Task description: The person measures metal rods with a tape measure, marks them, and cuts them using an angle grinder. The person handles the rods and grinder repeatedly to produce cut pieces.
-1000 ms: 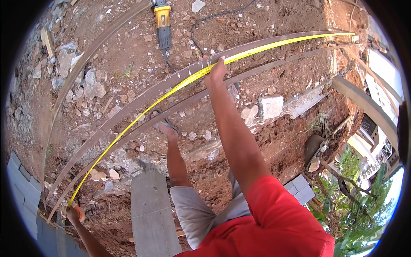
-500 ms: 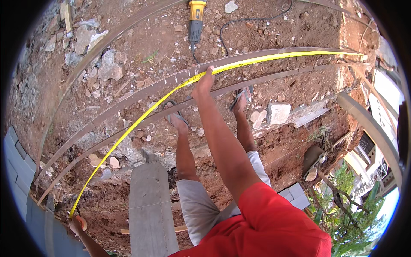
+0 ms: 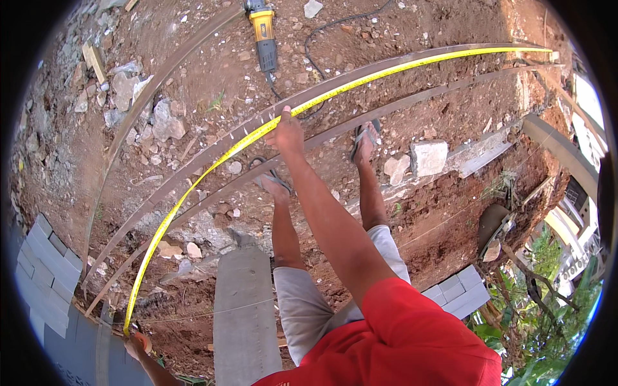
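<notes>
A long brown metal bar (image 3: 193, 157) lies across the dirt, with a yellow tape measure blade (image 3: 386, 71) stretched along it to its far right end. My right hand (image 3: 285, 132) grips the blade against the bar near the middle, beside several white marks. My left hand (image 3: 135, 347), at the lower left, holds the orange tape case (image 3: 145, 342), partly hidden by that hand, and from there the blade curves upward. A second narrow bar (image 3: 438, 93) runs nearer me, over my sandalled feet. Beyond the bars lies a yellow and grey angle grinder (image 3: 264, 32) with a dark cord.
A grey concrete plank (image 3: 241, 321) spans the dug trench below me. Grey blocks are stacked at the left (image 3: 51, 257) and lower right (image 3: 457, 293). Another bar (image 3: 148, 90) arches at upper left. Rubble (image 3: 167, 122), string lines, a beam (image 3: 560, 148) and plants (image 3: 534, 309) surround me.
My right hand has moved leftward along the bar and tape. My view has shifted, and my right foot now shows more fully. The tape's left stretch bows more.
</notes>
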Available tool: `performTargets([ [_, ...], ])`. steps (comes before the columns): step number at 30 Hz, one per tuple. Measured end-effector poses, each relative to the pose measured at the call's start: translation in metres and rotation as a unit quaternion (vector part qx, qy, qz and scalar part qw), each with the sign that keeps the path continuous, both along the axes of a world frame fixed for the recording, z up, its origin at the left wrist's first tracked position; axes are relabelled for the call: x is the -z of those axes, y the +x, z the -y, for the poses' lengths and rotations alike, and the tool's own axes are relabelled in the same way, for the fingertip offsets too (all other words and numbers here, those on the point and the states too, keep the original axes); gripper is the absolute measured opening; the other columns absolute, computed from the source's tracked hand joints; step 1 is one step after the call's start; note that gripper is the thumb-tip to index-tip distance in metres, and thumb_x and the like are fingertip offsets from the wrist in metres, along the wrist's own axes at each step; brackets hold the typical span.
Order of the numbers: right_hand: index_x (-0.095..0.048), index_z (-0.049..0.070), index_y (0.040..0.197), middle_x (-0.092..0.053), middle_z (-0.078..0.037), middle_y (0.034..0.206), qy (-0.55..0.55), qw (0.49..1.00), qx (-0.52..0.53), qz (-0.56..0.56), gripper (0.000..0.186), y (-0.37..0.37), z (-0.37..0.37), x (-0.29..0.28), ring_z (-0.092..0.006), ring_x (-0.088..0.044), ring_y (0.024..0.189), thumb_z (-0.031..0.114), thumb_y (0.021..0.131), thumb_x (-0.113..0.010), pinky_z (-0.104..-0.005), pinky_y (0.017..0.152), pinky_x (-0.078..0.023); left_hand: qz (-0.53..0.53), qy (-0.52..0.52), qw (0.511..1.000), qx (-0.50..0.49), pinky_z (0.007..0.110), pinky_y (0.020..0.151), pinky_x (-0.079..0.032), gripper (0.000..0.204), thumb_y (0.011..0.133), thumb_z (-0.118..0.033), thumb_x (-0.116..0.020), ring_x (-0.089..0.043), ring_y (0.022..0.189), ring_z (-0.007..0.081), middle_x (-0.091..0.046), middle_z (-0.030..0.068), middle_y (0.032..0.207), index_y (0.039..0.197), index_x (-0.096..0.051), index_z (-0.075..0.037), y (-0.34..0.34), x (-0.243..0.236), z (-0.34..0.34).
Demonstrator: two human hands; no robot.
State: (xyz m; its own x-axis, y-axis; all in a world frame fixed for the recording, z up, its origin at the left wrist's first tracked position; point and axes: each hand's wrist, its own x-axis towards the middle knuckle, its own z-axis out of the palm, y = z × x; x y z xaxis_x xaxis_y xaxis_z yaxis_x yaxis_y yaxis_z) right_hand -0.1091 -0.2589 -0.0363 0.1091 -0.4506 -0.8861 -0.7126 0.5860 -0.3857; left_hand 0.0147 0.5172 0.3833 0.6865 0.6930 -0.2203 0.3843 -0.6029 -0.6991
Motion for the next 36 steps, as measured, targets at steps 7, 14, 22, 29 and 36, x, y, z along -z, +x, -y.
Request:
performTargets([
  [7,-0.063,-0.002,0.121,-0.075,-0.019,0.099,0.040,0.998,0.045,0.022,0.062,0.003,0.014,-0.011,-0.0253,-0.073,0.061,0.055,0.113,-0.039,-0.0370,0.053,-0.060,0.016,-0.140,0.988,0.057,0.054,0.094,-0.051,0.051,0.095,-0.044,-0.056,-0.068,0.106,0.0431,-0.073,0.0240,0.118,0.122,-0.074,-0.004,-0.022,0.014,0.072],
  [14,-0.059,0.010,0.109,-0.070,-0.010,0.096,0.134,0.814,0.440,0.354,0.028,-0.077,0.137,-0.076,-0.0256,-0.070,0.088,0.037,0.111,-0.053,-0.0417,0.083,-0.058,-0.035,-0.534,0.836,-0.118,0.031,0.063,-0.040,0.017,0.095,-0.016,-0.065,-0.049,0.069,0.0098,-0.058,-0.0028,0.077,0.088,-0.069,-0.001,-0.111,0.041,0.287],
  [22,-0.060,0.008,0.108,-0.053,-0.001,0.083,-0.057,0.810,0.428,0.397,0.024,-0.288,0.408,-0.200,-0.0158,-0.050,0.074,0.025,0.115,-0.046,-0.0311,0.071,-0.046,-0.331,-0.562,0.720,-0.236,0.026,0.068,-0.046,0.024,0.096,-0.025,-0.078,-0.059,0.075,0.0062,-0.069,-0.0015,0.080,0.103,-0.081,-0.002,-0.192,0.047,0.541],
  [29,-0.059,0.008,0.111,-0.055,-0.004,0.091,-0.050,0.887,0.371,0.272,0.017,-0.381,0.509,-0.201,-0.0176,-0.051,0.081,0.026,0.109,-0.060,-0.0352,0.077,-0.046,-0.334,-0.581,0.720,-0.179,0.026,0.071,-0.047,0.027,0.095,-0.031,-0.080,-0.058,0.076,0.0063,-0.069,-0.0025,0.079,0.098,-0.080,-0.004,-0.216,0.060,0.696],
  [36,-0.063,0.003,0.118,-0.065,-0.015,0.112,-0.468,0.830,-0.045,-0.301,0.047,-0.346,0.440,-0.109,-0.0299,-0.066,0.098,0.023,0.084,-0.088,-0.0424,0.086,-0.054,-0.303,-0.604,0.728,-0.116,0.031,0.071,-0.051,0.028,0.095,-0.031,-0.077,-0.061,0.075,0.0088,-0.070,0.0012,0.076,0.103,-0.081,-0.004,-0.268,0.107,0.765],
])
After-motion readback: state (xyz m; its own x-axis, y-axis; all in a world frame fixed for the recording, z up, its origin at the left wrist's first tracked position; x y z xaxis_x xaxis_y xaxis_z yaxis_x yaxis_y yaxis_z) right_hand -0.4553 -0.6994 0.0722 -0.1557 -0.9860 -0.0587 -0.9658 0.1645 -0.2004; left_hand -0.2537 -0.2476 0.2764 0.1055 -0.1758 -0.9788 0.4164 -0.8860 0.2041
